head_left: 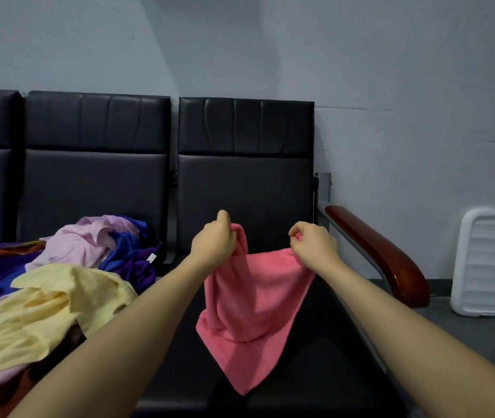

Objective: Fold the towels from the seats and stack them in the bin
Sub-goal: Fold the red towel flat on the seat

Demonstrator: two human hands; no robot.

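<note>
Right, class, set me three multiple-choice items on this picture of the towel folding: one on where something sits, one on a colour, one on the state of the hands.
1. Where does the white bin stand?
A. On the floor to the right of the seats, against the wall
B. On the middle seat
C. On the towel pile

2. What colour is the towel being held up?
A. Yellow
B. Pink
C. Blue

3. How is that towel held?
A. It lies flat, untouched
B. One hand holds it alone
C. Both hands pinch its top edge

Answers:
1 A: the bin leans by the wall, beyond the wooden armrest.
2 B: the held towel is pink; the yellow towel lies in the pile on the left.
3 C: the left hand and the right hand each grip an upper corner, and the rest hangs over the seat.
</note>
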